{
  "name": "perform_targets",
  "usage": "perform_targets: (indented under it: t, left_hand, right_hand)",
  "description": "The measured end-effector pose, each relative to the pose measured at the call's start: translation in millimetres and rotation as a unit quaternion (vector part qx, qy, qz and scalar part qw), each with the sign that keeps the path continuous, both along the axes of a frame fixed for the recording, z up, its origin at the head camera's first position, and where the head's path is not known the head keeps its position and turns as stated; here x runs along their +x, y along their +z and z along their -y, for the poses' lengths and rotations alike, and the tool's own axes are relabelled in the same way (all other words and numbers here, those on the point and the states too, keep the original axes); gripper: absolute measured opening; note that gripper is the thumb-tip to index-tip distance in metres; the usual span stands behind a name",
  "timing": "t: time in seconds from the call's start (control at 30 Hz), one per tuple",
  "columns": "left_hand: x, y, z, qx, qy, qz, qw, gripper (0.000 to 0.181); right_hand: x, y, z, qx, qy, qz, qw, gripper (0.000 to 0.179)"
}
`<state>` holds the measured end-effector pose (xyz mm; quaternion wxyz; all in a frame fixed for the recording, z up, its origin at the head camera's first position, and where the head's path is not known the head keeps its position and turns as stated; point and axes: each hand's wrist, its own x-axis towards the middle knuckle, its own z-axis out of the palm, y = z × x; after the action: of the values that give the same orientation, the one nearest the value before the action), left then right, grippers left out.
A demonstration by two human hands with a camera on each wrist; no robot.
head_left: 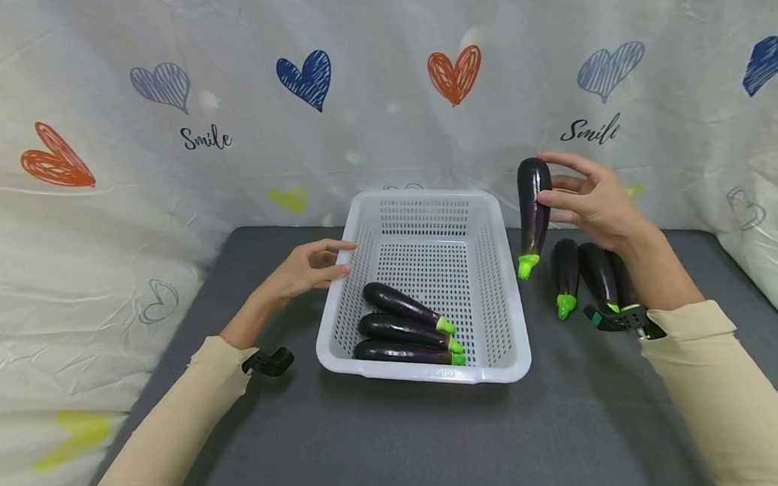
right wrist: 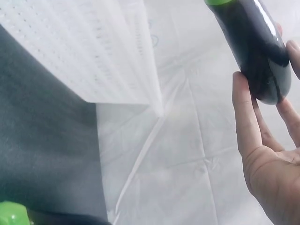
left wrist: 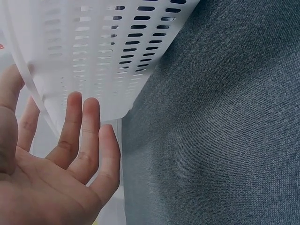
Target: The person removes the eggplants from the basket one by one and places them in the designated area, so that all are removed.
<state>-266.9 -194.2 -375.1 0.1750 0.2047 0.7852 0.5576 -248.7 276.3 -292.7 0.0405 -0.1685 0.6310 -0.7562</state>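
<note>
My right hand (head_left: 592, 199) holds a dark purple eggplant (head_left: 533, 199) above the table, just right of the white basket (head_left: 425, 377). Its green stem end points down, and fingers and thumb grip the rounded end. In the right wrist view, the fingertips surround that glossy end of the eggplant (right wrist: 257, 51). The left hand (head_left: 309, 267) rests at the basket's left rim, thumb and forefinger touching it. From the left wrist view, the other fingers of the left hand (left wrist: 61, 154) extend loosely beside the perforated wall (left wrist: 93, 56). Three eggplants (head_left: 403, 304) lie side by side inside the basket.
Right of the basket, more eggplants (head_left: 566, 268) lie on the dark grey table (head_left: 403, 445), partly behind the right wrist. A pale curtain (head_left: 381, 123) with printed hearts hangs behind and at both sides. Each wrist wears a black strap (head_left: 268, 362).
</note>
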Motion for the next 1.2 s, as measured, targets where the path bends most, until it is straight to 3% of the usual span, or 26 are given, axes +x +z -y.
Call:
perform_targets:
  t: [0.2, 0.5, 0.83, 1.2]
  left_hand:
    - [0.1, -0.3, 0.5, 0.006, -0.001, -0.002, 1.0, 0.051]
    - [-0.7, -1.2, -0.3, -0.003, 0.002, -0.004, 1.0, 0.05]
    - [-0.5, -0.5, 0.7, -0.002, 0.005, -0.006, 1.0, 0.05]
    - [-0.2, -0.9, 0.6, -0.001, 0.005, -0.009, 0.9999, 0.05]
  right_hand:
    - [6.2, -2.1, -11, 0.012, 0.009, -0.002, 0.9999, 0.063]
    - [19.2, -15.4, -33, 0.08, -0.02, -0.009, 0.9965, 0.062]
    - [34.4, -32.4, -59, 0.107, -0.036, 0.001, 0.9936, 0.063]
    - [51.9, -51.3, -93, 0.18, -0.078, 0.022, 0.9804, 0.063]
